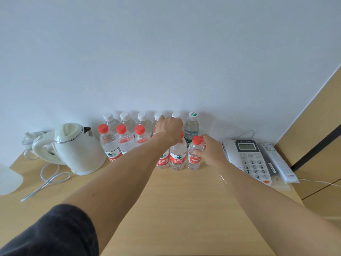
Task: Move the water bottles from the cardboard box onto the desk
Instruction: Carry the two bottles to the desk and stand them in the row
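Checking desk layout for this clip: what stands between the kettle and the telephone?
In the head view, two rows of water bottles stand between the kettle and the telephone, with both hands among them.

we count six red-capped bottles (194, 154), five white-capped bottles (108, 120), one green-capped bottle (191, 126), one kettle (79, 148), one phone (249, 157), one remote (278, 161).

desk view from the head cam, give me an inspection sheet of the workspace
surface: light wood desk, bare in front
job's things: water bottles upright in two rows by the wall; no cardboard box seen
clutter: white kettle, phone, remote
grip: left hand closed over a red-capped bottle; right hand grips the small end bottle
cables: white cord by kettle, thin wire at right
surroundings: white wall, wood panel
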`<state>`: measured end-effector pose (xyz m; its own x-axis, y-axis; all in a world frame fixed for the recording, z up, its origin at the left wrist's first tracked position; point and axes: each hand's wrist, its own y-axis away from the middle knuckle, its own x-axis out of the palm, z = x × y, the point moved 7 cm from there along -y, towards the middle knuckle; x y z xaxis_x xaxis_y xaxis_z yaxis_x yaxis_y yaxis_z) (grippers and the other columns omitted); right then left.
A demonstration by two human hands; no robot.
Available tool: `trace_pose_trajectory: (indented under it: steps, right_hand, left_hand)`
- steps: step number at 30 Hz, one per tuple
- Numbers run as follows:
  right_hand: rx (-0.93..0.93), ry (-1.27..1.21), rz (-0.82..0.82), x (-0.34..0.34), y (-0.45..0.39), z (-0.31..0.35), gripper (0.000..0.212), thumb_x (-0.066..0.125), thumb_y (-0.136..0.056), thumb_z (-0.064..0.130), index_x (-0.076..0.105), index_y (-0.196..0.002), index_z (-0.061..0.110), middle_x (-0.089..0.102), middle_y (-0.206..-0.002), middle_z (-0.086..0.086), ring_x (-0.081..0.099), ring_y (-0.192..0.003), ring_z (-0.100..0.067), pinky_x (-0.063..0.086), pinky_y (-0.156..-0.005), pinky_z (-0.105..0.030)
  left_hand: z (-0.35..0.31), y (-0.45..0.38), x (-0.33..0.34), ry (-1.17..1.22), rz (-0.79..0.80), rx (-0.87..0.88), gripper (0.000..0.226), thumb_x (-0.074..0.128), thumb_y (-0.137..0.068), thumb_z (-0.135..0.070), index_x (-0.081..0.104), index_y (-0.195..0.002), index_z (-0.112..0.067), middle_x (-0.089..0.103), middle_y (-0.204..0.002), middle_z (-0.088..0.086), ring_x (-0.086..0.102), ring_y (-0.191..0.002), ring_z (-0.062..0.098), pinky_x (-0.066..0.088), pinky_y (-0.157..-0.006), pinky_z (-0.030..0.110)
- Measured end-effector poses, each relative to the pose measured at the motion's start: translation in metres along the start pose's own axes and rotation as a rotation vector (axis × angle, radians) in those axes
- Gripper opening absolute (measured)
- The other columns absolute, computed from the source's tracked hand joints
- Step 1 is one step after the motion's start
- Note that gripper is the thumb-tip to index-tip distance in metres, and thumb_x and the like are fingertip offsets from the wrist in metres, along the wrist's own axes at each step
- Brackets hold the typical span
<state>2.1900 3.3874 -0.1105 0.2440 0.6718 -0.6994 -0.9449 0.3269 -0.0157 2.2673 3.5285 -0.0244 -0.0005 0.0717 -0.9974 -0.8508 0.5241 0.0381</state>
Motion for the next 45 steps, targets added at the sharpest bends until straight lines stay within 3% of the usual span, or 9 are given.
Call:
trace_pose_trajectory:
  steps: [4, 12, 16, 19, 23, 35, 42, 45]
  right_hand:
    - [0.009, 0.013, 0.010, 0.002, -0.001, 0.000, 0.037, 0.083, -0.077, 0.018, 0.064, -0.108, 0.013, 0.063, -0.099, 0.004, 0.058, -0.093, -0.016, 0.039, -0.076, -0.026]
    - [-0.003, -0.010, -0.019, 0.000, -0.003, 0.002, 0.040, 0.083, -0.078, 0.016, 0.063, -0.112, 0.013, 0.064, -0.101, 0.004, 0.059, -0.094, -0.016, 0.043, -0.081, -0.028]
    - [0.024, -0.039, -0.007, -0.001, -0.006, 0.005, 0.040, 0.086, -0.074, 0.014, 0.065, -0.107, 0.011, 0.063, -0.095, 0.003, 0.064, -0.094, -0.023, 0.057, -0.082, -0.042]
    - [0.035, -0.039, 0.006, -0.002, -0.008, 0.006, 0.040, 0.087, -0.073, 0.013, 0.067, -0.108, 0.008, 0.067, -0.100, -0.005, 0.065, -0.097, -0.027, 0.058, -0.083, -0.050]
    - [0.034, 0.011, -0.005, -0.007, -0.008, 0.006, 0.040, 0.090, -0.071, 0.020, 0.069, -0.103, 0.010, 0.071, -0.101, -0.004, 0.064, -0.094, -0.022, 0.049, -0.082, -0.031]
    - [0.020, 0.063, 0.018, -0.012, 0.000, 0.014, 0.037, 0.089, -0.072, 0.020, 0.070, -0.102, 0.009, 0.071, -0.098, -0.004, 0.066, -0.092, -0.023, 0.046, -0.077, -0.029]
    - [0.021, 0.078, 0.053, -0.011, 0.002, 0.012, 0.041, 0.087, -0.073, 0.017, 0.069, -0.109, 0.011, 0.072, -0.106, -0.006, 0.065, -0.101, -0.023, 0.049, -0.088, -0.032]
    - [0.027, 0.082, 0.059, -0.010, 0.003, 0.013, 0.042, 0.086, -0.074, 0.018, 0.067, -0.111, 0.013, 0.072, -0.109, -0.004, 0.065, -0.105, -0.021, 0.043, -0.082, -0.027]
  left_hand:
    - [0.000, 0.000, 0.002, 0.015, -0.005, -0.023, 0.033, 0.077, -0.084, -0.046, 0.068, -0.101, -0.019, 0.072, -0.100, 0.000, 0.064, -0.099, 0.021, 0.037, -0.093, 0.033]
    - [0.001, 0.001, 0.002, 0.051, -0.016, -0.038, 0.035, 0.079, -0.083, -0.045, 0.068, -0.102, -0.018, 0.072, -0.101, 0.000, 0.064, -0.100, 0.021, 0.039, -0.096, 0.033]
    - [0.003, 0.001, 0.003, 0.062, -0.012, -0.042, 0.035, 0.078, -0.084, -0.045, 0.068, -0.103, -0.018, 0.072, -0.102, -0.002, 0.065, -0.100, 0.020, 0.039, -0.097, 0.033]
    - [0.003, 0.000, 0.003, 0.065, -0.012, -0.045, 0.035, 0.078, -0.084, -0.045, 0.068, -0.104, -0.018, 0.072, -0.102, -0.001, 0.065, -0.099, 0.020, 0.039, -0.096, 0.033]
    - [0.003, -0.001, 0.002, 0.060, -0.019, -0.047, 0.037, 0.078, -0.084, -0.046, 0.067, -0.104, -0.017, 0.072, -0.101, -0.001, 0.064, -0.099, 0.020, 0.038, -0.095, 0.032]
    - [0.003, -0.004, 0.005, 0.035, -0.023, -0.042, 0.037, 0.078, -0.084, -0.045, 0.066, -0.106, -0.017, 0.071, -0.102, 0.001, 0.064, -0.102, 0.021, 0.039, -0.097, 0.034]
    - [0.001, -0.002, 0.005, 0.011, -0.028, -0.032, 0.033, 0.078, -0.085, -0.042, 0.067, -0.105, -0.018, 0.072, -0.103, 0.000, 0.063, -0.102, 0.021, 0.039, -0.095, 0.033]
    - [0.002, -0.001, 0.006, 0.015, -0.030, -0.033, 0.032, 0.078, -0.085, -0.042, 0.068, -0.105, -0.019, 0.072, -0.103, -0.002, 0.063, -0.102, 0.020, 0.039, -0.096, 0.033]
